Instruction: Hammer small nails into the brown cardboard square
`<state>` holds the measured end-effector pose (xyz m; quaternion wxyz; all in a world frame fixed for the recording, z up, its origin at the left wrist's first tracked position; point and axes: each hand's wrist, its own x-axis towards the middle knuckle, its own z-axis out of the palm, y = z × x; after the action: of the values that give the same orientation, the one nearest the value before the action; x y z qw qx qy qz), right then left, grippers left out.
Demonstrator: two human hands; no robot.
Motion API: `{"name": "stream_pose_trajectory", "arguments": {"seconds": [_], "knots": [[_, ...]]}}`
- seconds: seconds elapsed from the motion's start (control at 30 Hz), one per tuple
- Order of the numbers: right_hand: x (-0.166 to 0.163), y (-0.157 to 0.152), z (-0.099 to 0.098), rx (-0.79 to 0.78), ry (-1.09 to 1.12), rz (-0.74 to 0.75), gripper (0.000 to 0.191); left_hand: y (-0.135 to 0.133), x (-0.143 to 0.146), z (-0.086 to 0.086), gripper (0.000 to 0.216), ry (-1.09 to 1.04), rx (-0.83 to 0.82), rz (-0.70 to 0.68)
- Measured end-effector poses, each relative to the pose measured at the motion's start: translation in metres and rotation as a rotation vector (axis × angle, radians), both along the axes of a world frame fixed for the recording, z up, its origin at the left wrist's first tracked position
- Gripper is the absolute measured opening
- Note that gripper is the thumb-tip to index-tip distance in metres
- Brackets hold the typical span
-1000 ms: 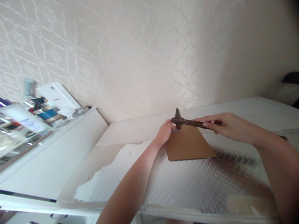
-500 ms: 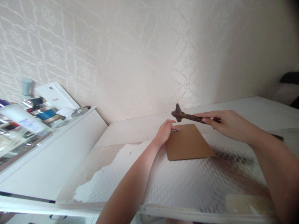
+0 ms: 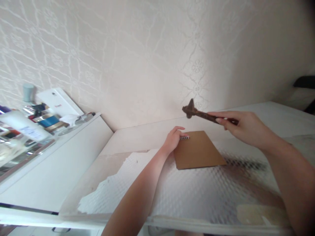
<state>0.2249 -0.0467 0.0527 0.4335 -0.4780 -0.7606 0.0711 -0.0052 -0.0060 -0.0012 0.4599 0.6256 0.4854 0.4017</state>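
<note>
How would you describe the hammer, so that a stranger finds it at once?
Below the pale patterned wall is a white table. Above the table, the right hand holds the hammer by its handle, head to the left. It is dark brown and in the air, while the lighter board lies on the table, touched by the left hand.

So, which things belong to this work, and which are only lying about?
Seemingly in use:
hammer, in the right hand
brown board, under the left hand
small ridged strip, beside it

Lying about:
white box
blue-grey container
white tube
</note>
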Motion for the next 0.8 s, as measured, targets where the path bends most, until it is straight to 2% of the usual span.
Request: {"name": "stream_pose_trajectory", "arguments": {"seconds": [0.1, 0.2, 0.27, 0.33, 0.4, 0.5, 0.57, 0.7, 0.8], "knots": [[-0.003, 0.001, 0.003, 0.108, 0.190, -0.133, 0.035, -0.001, 0.001, 0.000, 0.028, 0.016, 0.000, 0.015], [-0.019, 0.002, 0.002, 0.043, 0.443, -0.142, 0.040, -0.002, 0.001, 0.000, 0.027, 0.016, 0.016, 0.036], [-0.036, 0.002, -0.001, -0.121, 0.689, -0.059, 0.044, -0.004, -0.001, 0.002, 0.025, 0.052, 0.078, 0.083], [-0.053, 0.000, -0.004, -0.311, 0.907, 0.063, 0.039, -0.008, -0.002, 0.008, 0.023, 0.139, 0.173, 0.157], [-0.069, -0.004, -0.008, -0.457, 1.023, 0.160, 0.028, -0.015, 0.000, 0.016, 0.027, 0.192, 0.232, 0.198], [-0.084, -0.011, -0.014, -0.580, 1.115, 0.237, 0.017, -0.031, 0.009, 0.031, 0.042, 0.123, 0.190, 0.110], [-0.090, -0.013, -0.018, -0.612, 1.124, 0.265, 0.020, -0.044, 0.018, 0.038, 0.048, 0.095, 0.139, 0.017], [-0.093, -0.008, -0.027, -0.550, 1.030, 0.221, 0.032, -0.070, 0.025, 0.043, 0.054, 0.102, -0.009, -0.043], [-0.090, 0.002, -0.031, -0.458, 0.830, 0.204, 0.029, -0.085, 0.019, 0.045, 0.039, 0.110, -0.061, 0.016]]}}
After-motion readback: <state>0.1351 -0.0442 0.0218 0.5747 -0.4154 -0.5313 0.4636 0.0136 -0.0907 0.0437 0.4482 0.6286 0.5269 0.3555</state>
